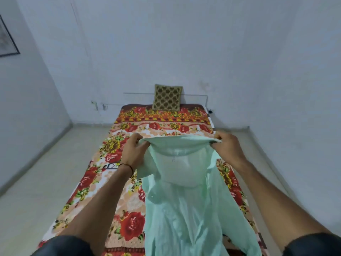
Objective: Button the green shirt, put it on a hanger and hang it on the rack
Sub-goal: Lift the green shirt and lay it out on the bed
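green shirt held up; left hand, right hand grip collar ends.

Bed as reference: cushion upright at its far end, against the back wall; shirt held above its middle, left hand at the collar's left end, right hand at the right; framed picture on the side wall to its left
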